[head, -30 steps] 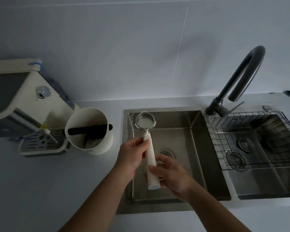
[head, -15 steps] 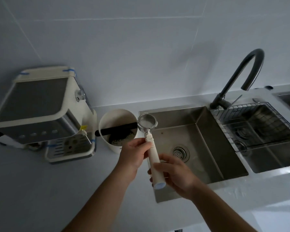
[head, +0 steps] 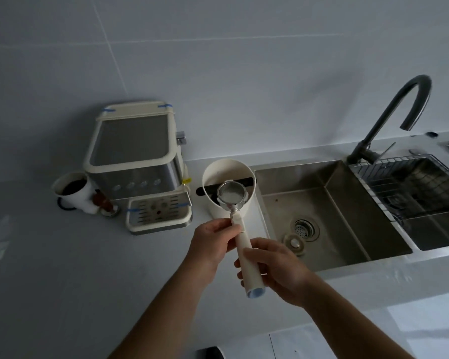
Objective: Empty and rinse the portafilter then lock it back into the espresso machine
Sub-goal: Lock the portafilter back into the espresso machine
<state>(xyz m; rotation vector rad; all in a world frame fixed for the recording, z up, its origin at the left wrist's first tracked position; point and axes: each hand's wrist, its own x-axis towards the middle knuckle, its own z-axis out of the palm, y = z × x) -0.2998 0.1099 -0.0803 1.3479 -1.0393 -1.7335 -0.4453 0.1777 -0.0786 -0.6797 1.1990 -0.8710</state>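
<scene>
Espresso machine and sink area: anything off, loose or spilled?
Blue tape strips sit on the espresso machine, at its top corners and on the drip tray, as if packing tape was left on. The sink stopper lies loose beside the open drain. No spill visible; the portafilter looks clean.

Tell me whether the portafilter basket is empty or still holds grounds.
Looks empty: the portafilter basket faces up showing a pale, bare metal bottom, no dark puck. Fine residue cannot be ruled out.

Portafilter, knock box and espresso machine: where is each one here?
portafilter (head: 232, 194): head view, on its round metal basket.
knock box (head: 219, 167): head view, on its inner back wall.
espresso machine (head: 131, 141): head view, on its grey top panel.
</scene>
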